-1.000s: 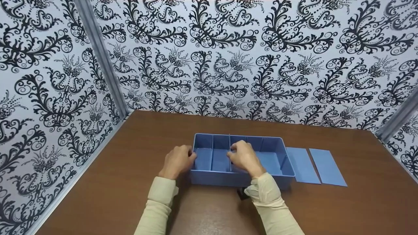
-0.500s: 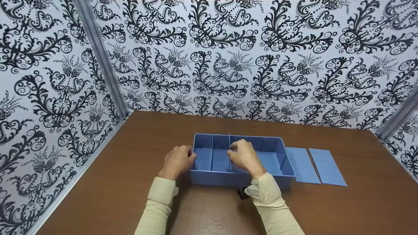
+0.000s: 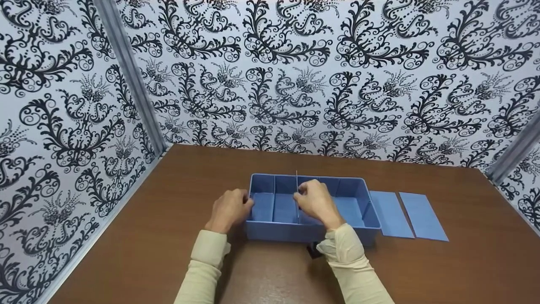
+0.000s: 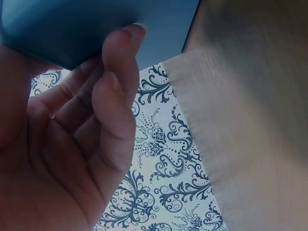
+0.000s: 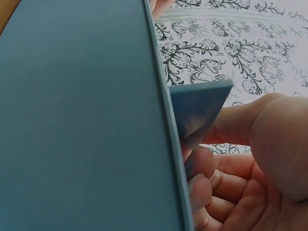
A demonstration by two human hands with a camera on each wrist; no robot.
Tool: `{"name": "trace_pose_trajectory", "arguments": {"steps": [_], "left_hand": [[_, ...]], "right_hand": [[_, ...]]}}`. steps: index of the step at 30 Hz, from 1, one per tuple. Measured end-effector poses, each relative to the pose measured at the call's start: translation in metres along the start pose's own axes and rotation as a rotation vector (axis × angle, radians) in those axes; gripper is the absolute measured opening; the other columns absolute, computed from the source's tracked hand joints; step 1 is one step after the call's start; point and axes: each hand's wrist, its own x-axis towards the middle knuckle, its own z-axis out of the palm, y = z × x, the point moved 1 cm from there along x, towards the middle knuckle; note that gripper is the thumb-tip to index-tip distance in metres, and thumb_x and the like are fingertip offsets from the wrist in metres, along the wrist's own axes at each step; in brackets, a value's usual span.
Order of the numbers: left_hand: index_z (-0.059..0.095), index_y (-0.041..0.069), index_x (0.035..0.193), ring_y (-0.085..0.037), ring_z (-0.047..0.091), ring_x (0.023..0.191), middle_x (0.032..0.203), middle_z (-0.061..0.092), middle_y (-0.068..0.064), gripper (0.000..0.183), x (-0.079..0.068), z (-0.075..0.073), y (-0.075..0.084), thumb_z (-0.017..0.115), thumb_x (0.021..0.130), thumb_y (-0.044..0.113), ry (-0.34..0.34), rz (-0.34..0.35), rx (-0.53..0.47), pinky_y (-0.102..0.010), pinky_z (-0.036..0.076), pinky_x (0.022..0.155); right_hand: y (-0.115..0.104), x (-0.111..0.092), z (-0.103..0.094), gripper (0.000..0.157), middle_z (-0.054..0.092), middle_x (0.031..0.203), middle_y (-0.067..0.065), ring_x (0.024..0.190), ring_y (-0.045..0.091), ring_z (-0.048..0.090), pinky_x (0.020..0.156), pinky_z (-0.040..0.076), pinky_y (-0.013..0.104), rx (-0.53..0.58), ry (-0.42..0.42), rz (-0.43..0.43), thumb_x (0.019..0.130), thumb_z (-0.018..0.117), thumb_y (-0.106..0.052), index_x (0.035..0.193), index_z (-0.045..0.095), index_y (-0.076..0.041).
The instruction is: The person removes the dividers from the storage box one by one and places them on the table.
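A blue plastic box (image 3: pixel 274 233) sits on the table, split by thin crosswise dividers. At its left end my left hand (image 3: pixel 230 207) grips the side wall, thumb over the rim; in the left wrist view its fingers (image 4: pixel 115 103) lie against the outer wall. My right hand (image 3: pixel 317 203) reaches inside and pinches a thin blue divider (image 5: pixel 199 103) between thumb and fingers. That divider's far top corner stands above the box's back rim, and in the right wrist view it shows above the box wall (image 5: pixel 86 115). A second divider (image 3: pixel 274 202) stands to its left, level with the rim.
Two flat blue panels (image 3: pixel 424 217) lie side by side on the brown table (image 3: pixel 270 270), right of the box. A small black object (image 3: pixel 313 250) shows by the right cuff. Patterned walls (image 3: pixel 295 84) enclose the table at the back and left.
The pinched divider has risen slightly, its far corner now higher above the back rim. My right hand has barely shifted, and my left hand keeps its grip in the same place.
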Motion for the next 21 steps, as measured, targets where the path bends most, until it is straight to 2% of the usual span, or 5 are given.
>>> {"name": "trace_pose_trajectory", "arguments": {"steps": [4, 10, 21], "left_hand": [[0.067, 0.009, 0.084, -0.018, 0.053, 0.063, 0.069, 0.057, -0.002, 0.018, -0.0006, 0.0006, 0.0002, 0.060, 0.094, 0.022, 0.003, 0.003, -0.006, -0.035, 0.041, 0.060], [0.068, 0.008, 0.086, -0.018, 0.052, 0.061, 0.069, 0.056, -0.003, 0.017, -0.0022, 0.0013, 0.0003, 0.061, 0.095, 0.021, 0.022, 0.026, -0.014, -0.033, 0.040, 0.057], [0.070, 0.007, 0.090, -0.018, 0.054, 0.063, 0.072, 0.059, -0.003, 0.017, -0.0024, 0.0003, 0.0007, 0.062, 0.095, 0.022, 0.012, 0.008, -0.024, -0.034, 0.041, 0.059]], "right_hand": [[0.0004, -0.0007, -0.0009, 0.012, 0.064, 0.057, -0.001, 0.048, 0.010, 0.052, 0.047, 0.038, 0.025, 0.009, 0.001, -0.002, 0.087, 0.064, -0.009, 0.083, 0.074, -0.003], [0.0000, -0.0020, -0.0022, 0.021, 0.057, 0.052, -0.004, 0.043, 0.009, 0.045, 0.044, 0.032, 0.024, 0.017, 0.004, -0.016, 0.088, 0.063, -0.009, 0.067, 0.067, -0.008], [-0.0028, -0.0023, -0.0068, 0.028, 0.055, 0.051, -0.005, 0.043, 0.009, 0.045, 0.043, 0.032, 0.025, 0.025, 0.024, -0.007, 0.089, 0.065, -0.011, 0.061, 0.059, -0.012]]}}
